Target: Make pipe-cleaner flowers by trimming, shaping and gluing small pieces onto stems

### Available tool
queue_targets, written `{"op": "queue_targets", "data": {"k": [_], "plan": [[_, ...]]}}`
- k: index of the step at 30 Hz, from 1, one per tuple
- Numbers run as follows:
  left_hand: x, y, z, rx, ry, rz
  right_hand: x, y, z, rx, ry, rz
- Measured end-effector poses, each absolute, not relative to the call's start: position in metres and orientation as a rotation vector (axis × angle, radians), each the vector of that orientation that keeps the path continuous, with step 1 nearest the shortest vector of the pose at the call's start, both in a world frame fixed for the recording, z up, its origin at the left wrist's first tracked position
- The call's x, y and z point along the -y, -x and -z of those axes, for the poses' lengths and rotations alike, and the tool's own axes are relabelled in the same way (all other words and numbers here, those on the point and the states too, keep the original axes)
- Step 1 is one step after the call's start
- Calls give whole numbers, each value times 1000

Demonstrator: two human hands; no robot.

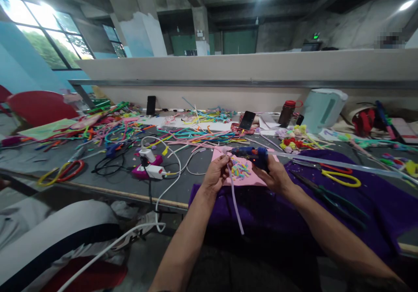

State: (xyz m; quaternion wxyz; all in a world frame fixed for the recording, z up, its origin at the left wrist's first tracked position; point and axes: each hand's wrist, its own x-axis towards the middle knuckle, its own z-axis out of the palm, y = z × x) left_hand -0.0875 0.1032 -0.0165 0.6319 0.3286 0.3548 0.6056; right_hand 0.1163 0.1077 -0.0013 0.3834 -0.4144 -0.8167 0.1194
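Nearest me, my left hand (216, 173) pinches a lilac pipe cleaner (235, 200) trailing toward me; my right hand (273, 175), level alongside, grips the blue glue gun (253, 153), nozzle pointing left.

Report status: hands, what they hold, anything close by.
Left hand pinches lilac strip. Right hand grips glue gun, nozzle toward strip. Pink sheet with cut bits beneath; scissors lie just right.
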Motion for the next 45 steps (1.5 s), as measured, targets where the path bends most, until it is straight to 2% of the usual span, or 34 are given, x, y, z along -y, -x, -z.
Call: {"op": "queue_targets", "data": {"k": [19, 45], "plan": [[-103, 87, 15, -822, -721, -1386, -105, -119, -3, 2171, 999, -236], [-103, 89, 19, -820, -762, -1344, -106, -120, -5, 2129, 1087, -342]]}}
